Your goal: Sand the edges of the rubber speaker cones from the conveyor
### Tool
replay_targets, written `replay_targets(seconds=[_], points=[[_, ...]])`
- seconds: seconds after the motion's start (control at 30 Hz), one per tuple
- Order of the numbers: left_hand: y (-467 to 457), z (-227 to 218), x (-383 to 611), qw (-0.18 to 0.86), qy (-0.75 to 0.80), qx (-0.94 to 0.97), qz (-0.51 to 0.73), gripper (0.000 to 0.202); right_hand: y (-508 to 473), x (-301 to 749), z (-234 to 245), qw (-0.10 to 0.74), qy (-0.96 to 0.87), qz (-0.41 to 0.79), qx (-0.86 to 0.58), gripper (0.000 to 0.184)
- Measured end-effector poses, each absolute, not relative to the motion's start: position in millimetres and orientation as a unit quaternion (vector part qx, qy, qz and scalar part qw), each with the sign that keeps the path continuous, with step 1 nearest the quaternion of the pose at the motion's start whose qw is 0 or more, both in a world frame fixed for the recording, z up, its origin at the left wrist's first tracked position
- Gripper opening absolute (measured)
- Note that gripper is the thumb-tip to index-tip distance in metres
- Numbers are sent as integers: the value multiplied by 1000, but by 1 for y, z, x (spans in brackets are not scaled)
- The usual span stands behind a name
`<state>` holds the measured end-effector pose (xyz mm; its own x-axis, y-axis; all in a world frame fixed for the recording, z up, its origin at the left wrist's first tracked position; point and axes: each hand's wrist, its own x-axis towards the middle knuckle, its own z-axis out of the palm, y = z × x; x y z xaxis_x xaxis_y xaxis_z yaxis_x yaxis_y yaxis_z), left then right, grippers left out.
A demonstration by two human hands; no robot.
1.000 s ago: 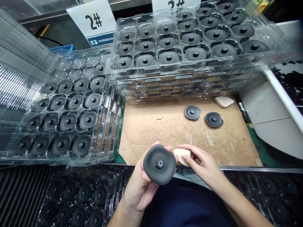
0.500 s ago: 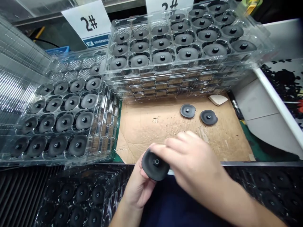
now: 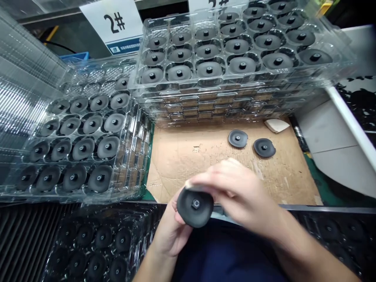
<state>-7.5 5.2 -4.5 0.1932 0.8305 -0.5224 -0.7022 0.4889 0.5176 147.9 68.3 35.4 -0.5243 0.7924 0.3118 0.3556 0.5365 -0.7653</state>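
Observation:
My left hand (image 3: 173,231) is closed around a black round disc (image 3: 190,215) with a raised hollow stub at its centre, held face up just over the table's front edge. Blurred by motion, my right hand (image 3: 237,192) curls over the disc's upper rim. Its fingers are bent together there, and whatever lies between them is hidden. Beyond the hands, two like discs rest apart on the cardboard sheet (image 3: 176,152): a left disc (image 3: 237,138) and a right disc (image 3: 264,147).
Stacked clear trays (image 3: 223,84) of discs stand at the back, and another tray stack (image 3: 120,156) at the left. Darker trays (image 3: 135,223) lie below the table edge. A pale wedge-shaped piece (image 3: 276,125) sits near a white bin (image 3: 337,137).
My right hand's fingers have shifted along the disc's rim, baring more of its right side. The disc stays in my left hand. The view has shifted slightly.

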Motion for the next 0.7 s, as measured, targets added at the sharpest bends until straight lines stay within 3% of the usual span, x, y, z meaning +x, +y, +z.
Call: replay_targets(seconds=[0.13,0.33,0.4,0.5,0.6,0.7], points=[[2,-2,-22,784,349,79,508,55,59,169,-7,276,-733,385,-488,19],[3,-6,-22,787,320,63,523,50,30,167,-61,233,-719,418,-504,16],[5,-7,-18,786,327,65,521,50,34,166,-47,242,-704,416,-522,19],[6,-5,-11,779,342,67,521,51,45,160,-4,322,-678,391,-533,20],[6,-3,-5,769,369,52,520,51,47,145,34,395,-722,358,-442,23],[6,-2,-3,755,403,48,514,48,42,135,49,334,-778,403,-348,25]])
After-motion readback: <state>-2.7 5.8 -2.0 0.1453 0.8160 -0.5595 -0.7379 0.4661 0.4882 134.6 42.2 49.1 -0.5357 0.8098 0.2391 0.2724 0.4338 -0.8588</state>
